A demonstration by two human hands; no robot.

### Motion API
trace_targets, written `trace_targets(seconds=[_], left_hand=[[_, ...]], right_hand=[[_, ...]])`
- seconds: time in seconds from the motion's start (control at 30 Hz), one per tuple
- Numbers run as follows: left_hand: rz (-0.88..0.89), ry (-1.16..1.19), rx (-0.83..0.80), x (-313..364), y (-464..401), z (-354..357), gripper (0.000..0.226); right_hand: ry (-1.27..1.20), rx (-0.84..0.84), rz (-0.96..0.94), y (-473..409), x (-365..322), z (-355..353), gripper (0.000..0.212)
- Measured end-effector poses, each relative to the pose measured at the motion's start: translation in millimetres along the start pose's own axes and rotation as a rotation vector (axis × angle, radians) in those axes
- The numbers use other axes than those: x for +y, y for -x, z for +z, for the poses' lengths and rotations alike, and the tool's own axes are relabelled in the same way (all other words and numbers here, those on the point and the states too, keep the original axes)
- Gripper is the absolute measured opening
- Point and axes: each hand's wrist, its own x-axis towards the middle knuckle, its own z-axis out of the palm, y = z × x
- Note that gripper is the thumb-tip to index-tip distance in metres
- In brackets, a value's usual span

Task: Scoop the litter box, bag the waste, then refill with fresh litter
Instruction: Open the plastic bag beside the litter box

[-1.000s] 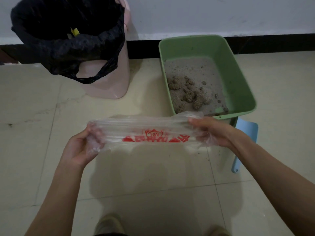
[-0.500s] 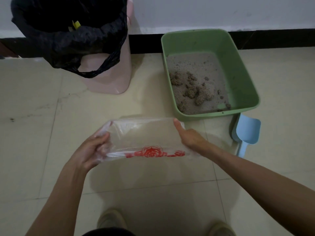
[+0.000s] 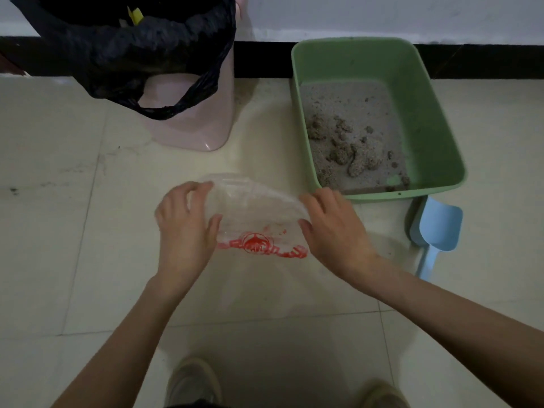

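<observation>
A clear plastic bag [image 3: 253, 213] with a red print along its lower edge is spread between my hands above the floor tiles. My left hand [image 3: 185, 228] grips its left side, fingers over the top and thumb on the near face. My right hand [image 3: 332, 231] holds the right side the same way. Just beyond stands the green litter box [image 3: 424, 113], holding grey litter with several brown clumps [image 3: 350, 151]. A light blue scoop [image 3: 435, 231] lies on the floor by the box's near right corner.
A pink bin [image 3: 191, 128] lined with a black bag [image 3: 132, 45] stands at the back left against the wall. My two shoes [image 3: 194, 381] show at the bottom edge. Beige floor tiles spread around.
Both hands turned palm-down over the bag's ends and the bag dropped lower, its mouth spreading wider. The view shifted forward, showing more of the scoop.
</observation>
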Motion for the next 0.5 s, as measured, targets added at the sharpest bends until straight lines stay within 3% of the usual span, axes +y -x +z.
trace_targets(seconds=[0.07, 0.13, 0.2, 0.3, 0.43, 0.5], left_hand=[[0.202, 0.008, -0.127, 1, -1, 13, 0.023], [0.261, 0.025, -0.381, -3, -5, 24, 0.018], [0.186, -0.021, -0.583, -7, -12, 28, 0.032], [0.124, -0.158, -0.622, -15, -24, 33, 0.057], [0.169, -0.261, -0.644, -24, -30, 34, 0.091], [0.192, -0.341, -0.695, -32, -28, 35, 0.105]], right_hand=[[0.026, -0.041, -0.194, -8, -8, 10, 0.022], [0.091, -0.220, -0.292, -19, -19, 14, 0.022], [0.175, -0.398, -0.281, -34, -20, 21, 0.026], [0.333, -0.341, -0.245, -51, -15, 29, 0.030], [0.393, -0.478, -0.156, -59, 1, 47, 0.084], [0.396, -0.604, -0.135, -58, 4, 52, 0.101]])
